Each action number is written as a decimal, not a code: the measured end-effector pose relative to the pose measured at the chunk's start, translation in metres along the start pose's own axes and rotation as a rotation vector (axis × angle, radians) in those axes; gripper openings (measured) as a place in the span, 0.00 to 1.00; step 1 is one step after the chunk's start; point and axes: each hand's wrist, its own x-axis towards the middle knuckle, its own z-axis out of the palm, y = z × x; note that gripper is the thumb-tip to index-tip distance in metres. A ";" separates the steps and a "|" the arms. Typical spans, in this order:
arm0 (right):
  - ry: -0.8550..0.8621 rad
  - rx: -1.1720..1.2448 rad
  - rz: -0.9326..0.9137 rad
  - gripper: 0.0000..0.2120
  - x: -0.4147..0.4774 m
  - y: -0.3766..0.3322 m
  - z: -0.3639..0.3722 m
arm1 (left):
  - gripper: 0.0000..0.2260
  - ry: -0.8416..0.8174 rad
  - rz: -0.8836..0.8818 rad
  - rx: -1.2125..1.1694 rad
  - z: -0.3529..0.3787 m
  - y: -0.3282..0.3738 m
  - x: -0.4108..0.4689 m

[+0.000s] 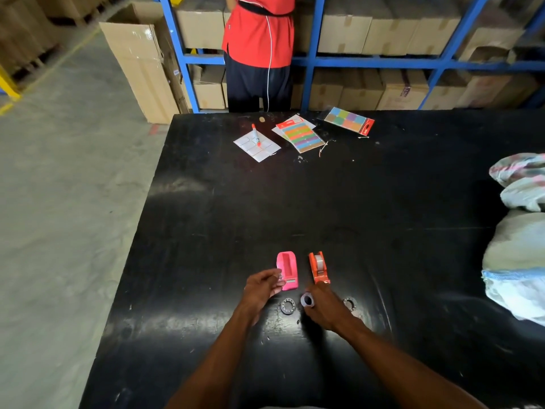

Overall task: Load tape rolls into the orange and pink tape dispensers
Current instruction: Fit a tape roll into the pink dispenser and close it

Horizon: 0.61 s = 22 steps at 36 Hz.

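An empty pink plastic tape dispenser [287, 270] lies beside an upright orange plastic dispenser [318, 268] at its 3 o'clock holding a clear roll [318, 261]; another tape roll [288, 306] lies flat at the pink one's 6 o'clock.

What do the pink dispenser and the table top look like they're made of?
Pink dispenser: likely moulded plastic, going by its uniform bright colour and rounded edges, with a metal-looking cutter strip. Table top: black, semi-gloss, scuffed, showing soft reflections; painted or laminated board perhaps, hard to tell.

- Premises: warehouse or stockroom.
- Blue steel racking [308, 62] holds rows of sealed cardboard cartons [343, 33].
- Bare concrete floor [67, 172] carries yellow line markings.
- Large flattened carton [138, 69] leans against the rack end.
- Black worktable [295, 202] stands before the shelving.
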 end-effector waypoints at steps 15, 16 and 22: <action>-0.056 -0.202 0.050 0.23 0.005 0.014 0.029 | 0.07 0.008 -0.043 -0.011 -0.011 0.005 -0.001; -0.048 -0.206 0.047 0.26 0.007 0.012 0.029 | 0.07 0.015 -0.048 -0.011 -0.012 0.004 -0.001; 0.073 -0.261 -0.054 0.29 0.024 -0.006 0.029 | 0.07 0.029 -0.065 -0.018 -0.013 0.008 -0.001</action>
